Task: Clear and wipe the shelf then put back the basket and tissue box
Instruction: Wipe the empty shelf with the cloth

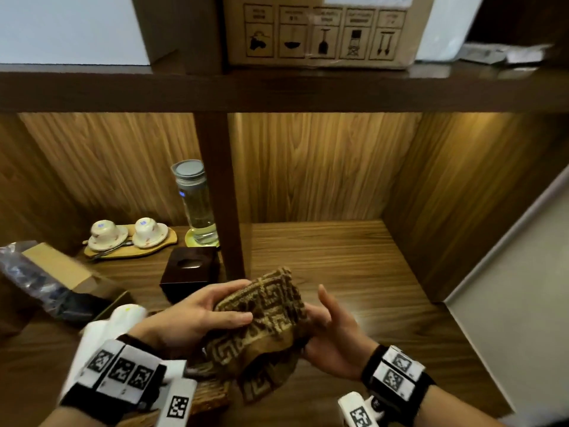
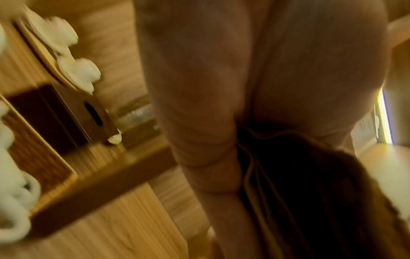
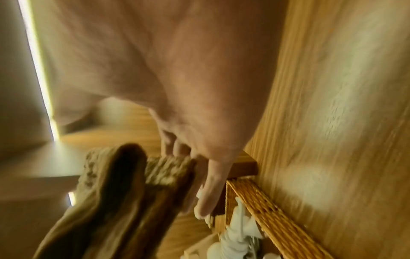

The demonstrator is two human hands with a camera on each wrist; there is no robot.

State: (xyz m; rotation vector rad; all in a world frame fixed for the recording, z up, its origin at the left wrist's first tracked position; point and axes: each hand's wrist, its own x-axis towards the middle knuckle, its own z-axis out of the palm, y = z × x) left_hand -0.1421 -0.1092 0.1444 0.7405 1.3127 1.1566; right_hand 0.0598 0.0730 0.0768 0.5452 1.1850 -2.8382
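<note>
Both hands hold a brown cloth (image 1: pixel 264 315) with a maze pattern in front of the shelf's right compartment (image 1: pixel 338 257). My left hand (image 1: pixel 203 312) grips its left side, thumb on top. On the cloth's right edge my right hand (image 1: pixel 326 322) curls its fingers, with the thumb raised; the cloth (image 3: pixel 124 189) hangs beside those fingers (image 3: pixel 210 189). The dark wooden tissue box (image 1: pixel 191 266) stands in the left compartment, by the divider, and is also seen as the tissue box (image 2: pixel 66 112). A wicker basket (image 1: pixel 209 392) with white items sits low under my left wrist; the basket's rim (image 3: pixel 266 210) is blurred.
Two upturned cups on a wooden tray (image 1: pixel 129 238) and a glass bottle (image 1: pixel 197 204) stand at the back of the left compartment. A carton with a plastic bag (image 1: pixel 46 272) lies far left. A cardboard box (image 1: pixel 320 32) sits on the upper shelf. A divider (image 1: pixel 220 195) separates the compartments.
</note>
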